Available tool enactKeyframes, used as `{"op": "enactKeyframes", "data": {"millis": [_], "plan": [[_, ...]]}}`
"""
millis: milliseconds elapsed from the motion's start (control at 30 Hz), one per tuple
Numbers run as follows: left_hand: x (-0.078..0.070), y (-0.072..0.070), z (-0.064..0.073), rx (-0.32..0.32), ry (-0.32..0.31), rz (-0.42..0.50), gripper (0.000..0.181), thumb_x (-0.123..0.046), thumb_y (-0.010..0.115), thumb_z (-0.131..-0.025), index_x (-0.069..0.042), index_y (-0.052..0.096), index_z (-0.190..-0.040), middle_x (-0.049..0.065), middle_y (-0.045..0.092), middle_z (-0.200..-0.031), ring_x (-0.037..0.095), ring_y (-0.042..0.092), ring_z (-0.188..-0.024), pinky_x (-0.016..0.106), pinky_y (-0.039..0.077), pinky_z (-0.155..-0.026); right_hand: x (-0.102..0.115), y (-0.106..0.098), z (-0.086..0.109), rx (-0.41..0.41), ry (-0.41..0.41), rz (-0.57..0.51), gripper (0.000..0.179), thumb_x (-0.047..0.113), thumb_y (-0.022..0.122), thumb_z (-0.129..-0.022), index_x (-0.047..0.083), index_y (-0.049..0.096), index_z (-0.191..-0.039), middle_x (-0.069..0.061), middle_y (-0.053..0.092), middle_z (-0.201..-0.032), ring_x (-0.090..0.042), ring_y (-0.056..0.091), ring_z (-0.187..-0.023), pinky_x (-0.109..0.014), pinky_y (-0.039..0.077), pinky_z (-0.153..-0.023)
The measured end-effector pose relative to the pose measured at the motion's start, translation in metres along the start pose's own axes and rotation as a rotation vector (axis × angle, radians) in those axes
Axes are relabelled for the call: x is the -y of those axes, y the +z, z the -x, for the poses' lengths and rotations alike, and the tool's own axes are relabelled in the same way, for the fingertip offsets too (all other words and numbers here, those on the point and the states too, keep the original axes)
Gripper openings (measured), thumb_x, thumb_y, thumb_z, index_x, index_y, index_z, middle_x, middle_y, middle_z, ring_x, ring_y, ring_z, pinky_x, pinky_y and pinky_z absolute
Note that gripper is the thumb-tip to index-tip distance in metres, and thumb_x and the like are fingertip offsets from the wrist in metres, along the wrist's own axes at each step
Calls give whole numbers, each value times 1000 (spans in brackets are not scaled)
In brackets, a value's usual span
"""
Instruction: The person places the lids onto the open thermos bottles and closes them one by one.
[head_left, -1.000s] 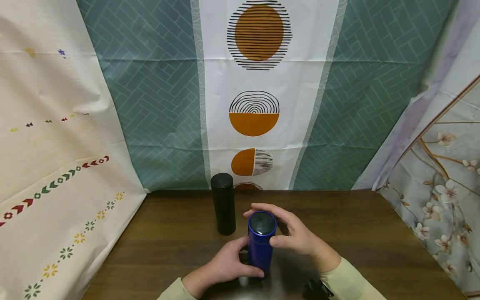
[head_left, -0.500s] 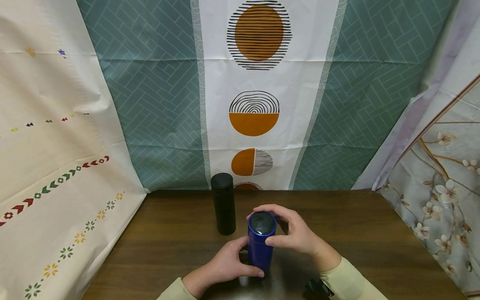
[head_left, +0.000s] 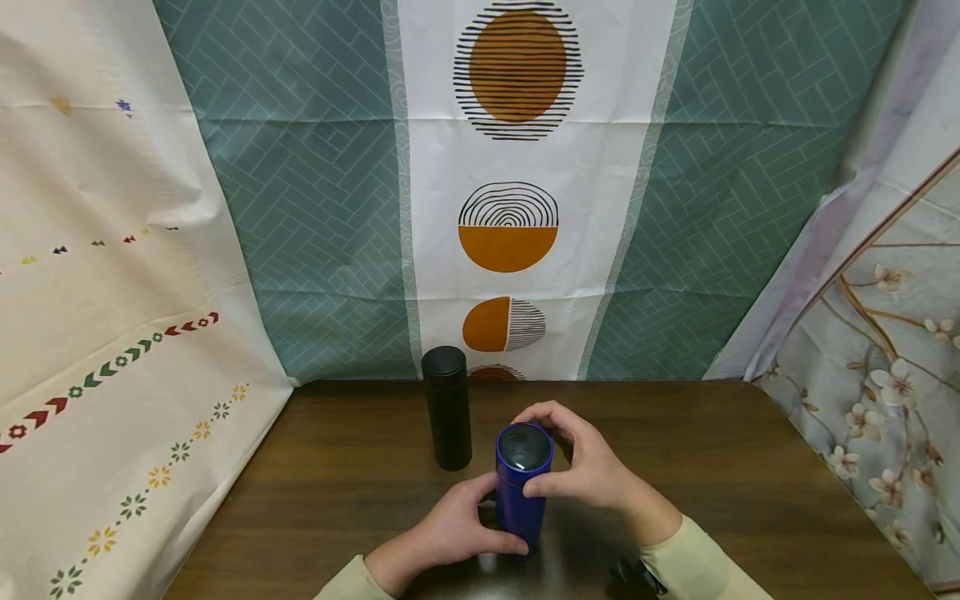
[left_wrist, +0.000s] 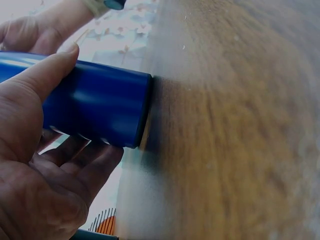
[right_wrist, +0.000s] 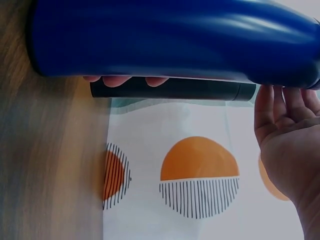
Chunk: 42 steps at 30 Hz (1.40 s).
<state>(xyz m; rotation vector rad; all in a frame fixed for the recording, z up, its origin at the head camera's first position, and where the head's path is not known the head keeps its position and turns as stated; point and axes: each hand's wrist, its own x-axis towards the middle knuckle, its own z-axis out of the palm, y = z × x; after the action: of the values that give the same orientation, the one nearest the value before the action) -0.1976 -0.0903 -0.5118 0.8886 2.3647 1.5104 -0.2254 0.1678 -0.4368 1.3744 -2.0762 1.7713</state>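
A blue vacuum flask with a glossy dark disc on its lid stands upright on the table. My left hand grips its lower body, the thumb lying across the near side. In the left wrist view the flask meets the wood with its dark base, and the left hand's fingers curl beneath it. Up at the lid, my right hand holds the rim between the thumb in front and the fingers behind. The right wrist view has the right hand at the flask's lid end, its thumb not visible.
Behind and left of the blue flask stands a black flask, upright and untouched. A brown wooden table lies under both. A patterned cloth hangs at the table's back edge, with more cloths at the sides. Something small and black is by the right sleeve.
Around the lid, my right hand has turned: its thumb slid left across the front and its fingers drew back to the right. The left hand and both flasks stay put.
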Motion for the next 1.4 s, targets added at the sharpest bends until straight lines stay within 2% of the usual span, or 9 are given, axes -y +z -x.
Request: {"op": "enactKeyframes", "data": {"millis": [133,267,367,500,633,767,1067,1200,1400], "plan": [[1,0,0,7,4,4,62,-34,99,-87,-30,69,-141,-15,75,-132,11,68,-127,43,54,-112,-2,0,0,6,-2,-14,68,15,98,-86,9,60,-142,-27,67,-130,-41,65,-118,-42,53,-108],[3,1,0,5,6,-3,63,-35,99,-86,-29,69,-141,-15,75,-132,12,68,-128,43,54,-112,-4,-1,-1,73,-57,-72,72,23,88,-98,4,51,-157,-24,65,-143,-41,63,-130,-42,49,-116],[3,1,0,5,-1,-5,64,-36,99,-86,-29,69,-142,-16,75,-132,12,68,-128,44,54,-112,-4,-2,-3,149,-126,-145,74,19,74,-106,-5,38,-166,-27,60,-154,-43,58,-142,-47,43,-123],[3,1,1,3,-6,-4,64,-37,99,-86,-29,69,-142,-15,75,-132,13,68,-128,46,54,-112,-2,-1,-6,204,-163,-222,72,11,65,-108,-11,31,-168,-32,54,-160,-44,53,-150,-51,40,-127],[2,1,1,0,-13,-1,63,-36,100,-85,-30,70,-141,-17,75,-131,13,68,-128,46,54,-112,-1,-2,-6,210,-162,-226,70,7,65,-107,-12,34,-166,-34,56,-157,-43,55,-149,-50,42,-125],[1,1,0,4,-12,1,64,-35,99,-86,-30,69,-142,-16,75,-133,14,68,-129,48,54,-113,-2,-3,-5,200,-155,-180,67,5,67,-104,-12,39,-163,-32,61,-153,-42,59,-144,-50,44,-123],[1,0,0,9,-14,-4,65,-36,99,-86,-29,68,-143,-15,75,-133,12,68,-128,44,54,-111,-1,-5,-4,171,-110,-112,66,-1,71,-98,-6,48,-160,-27,67,-147,-45,64,-137,-54,45,-120],[1,0,0,8,-14,-3,64,-35,99,-87,-29,68,-143,-15,75,-133,13,68,-128,45,55,-111,-2,-5,-2,150,-88,-82,66,-2,74,-95,-5,51,-157,-24,69,-145,-45,65,-134,-54,46,-120],[0,0,1,-3,-13,-5,62,-35,100,-85,-29,70,-139,-15,75,-131,13,69,-127,46,55,-110,-2,-6,-1,107,-55,-23,67,0,83,-91,4,59,-154,-21,72,-141,-46,66,-130,-50,49,-117]]}}
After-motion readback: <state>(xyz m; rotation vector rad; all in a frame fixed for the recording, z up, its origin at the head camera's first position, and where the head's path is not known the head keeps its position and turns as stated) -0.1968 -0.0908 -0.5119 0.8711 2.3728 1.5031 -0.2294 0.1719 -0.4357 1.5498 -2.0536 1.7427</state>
